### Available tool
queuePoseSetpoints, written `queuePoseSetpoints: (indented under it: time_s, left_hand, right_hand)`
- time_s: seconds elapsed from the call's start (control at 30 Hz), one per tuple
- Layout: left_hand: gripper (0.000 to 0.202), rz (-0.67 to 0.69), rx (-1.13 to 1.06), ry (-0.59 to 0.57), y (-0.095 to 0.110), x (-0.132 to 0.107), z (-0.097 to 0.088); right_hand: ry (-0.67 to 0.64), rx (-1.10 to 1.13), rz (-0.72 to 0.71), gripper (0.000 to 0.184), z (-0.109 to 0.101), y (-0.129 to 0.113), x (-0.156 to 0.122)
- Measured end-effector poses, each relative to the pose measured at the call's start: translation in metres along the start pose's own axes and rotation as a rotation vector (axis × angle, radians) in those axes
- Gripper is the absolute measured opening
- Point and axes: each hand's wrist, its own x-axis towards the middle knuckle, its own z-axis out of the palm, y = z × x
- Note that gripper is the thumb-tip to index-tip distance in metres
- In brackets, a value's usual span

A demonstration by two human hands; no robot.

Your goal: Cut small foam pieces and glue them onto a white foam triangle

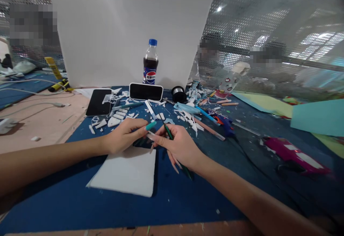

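My left hand point(124, 135) is closed in a pinch, its fingertips on a small pale piece point(151, 134) between my two hands. A teal tip point(151, 125) shows at its thumb; I cannot tell whether it is a long nail or a held bit. In my right hand point(182, 146) lies a slim dark green tool point(168, 132) with a thin pointed end, its shaft running down under the palm. My right thumb touches the pale piece as well. Below my left hand a white foam-like sheet point(129, 175) lies flat on the blue mat point(182, 207).
White scraps point(114, 121) lie behind my hands. A phone point(146, 92), a Pepsi bottle point(151, 64), a tablet-like device point(99, 102) and a wire spool point(178, 94) stand or lie beyond. Right are a blue glue gun point(227, 125) and a magenta corded tool point(294, 153).
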Motion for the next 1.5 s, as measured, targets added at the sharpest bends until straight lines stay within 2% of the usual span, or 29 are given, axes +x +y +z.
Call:
queuePoseSetpoints:
  time_s: [0.13,0.3,0.63,0.87,1.0,1.17,1.37,1.5]
  left_hand:
    - [0.034,0.048,0.021,0.051,0.0014,-0.0019,-0.0012]
    - [0.038,0.09,0.009,0.032,0.0,-0.003,-0.001]
    - [0.051,0.071,-0.147,-0.075,0.0034,-0.0035,-0.0027]
    - [0.051,0.029,-0.212,-0.119,0.0025,-0.0022,-0.0028]
    - [0.045,0.02,-0.262,-0.203,-0.0001,0.0011,-0.0013]
    - [0.048,0.053,-0.271,-0.21,-0.0031,0.0025,-0.0007]
    - [0.05,0.054,-0.294,-0.193,-0.0021,0.0017,-0.0015]
    - [0.049,0.066,-0.273,-0.196,-0.0013,0.0018,-0.0024]
  right_hand:
    - [0.02,-0.04,-0.026,0.029,0.0024,-0.0021,-0.0015]
    - [0.033,-0.081,-0.005,0.026,0.0048,-0.0048,-0.0035]
    - [0.033,-0.149,-0.051,0.017,0.0019,-0.0049,-0.0071]
    - [0.023,-0.102,-0.029,0.028,-0.003,-0.0021,-0.0022]
    - [0.003,-0.205,0.013,0.024,-0.0014,-0.0031,-0.0018]
    - [0.023,-0.326,-0.058,0.017,0.0011,-0.0069,-0.0052]
    - [0.016,-0.245,-0.09,0.016,0.0016,-0.0039,-0.0057]
    - [-0.015,-0.159,-0.051,0.023,-0.001,-0.0006,-0.0026]
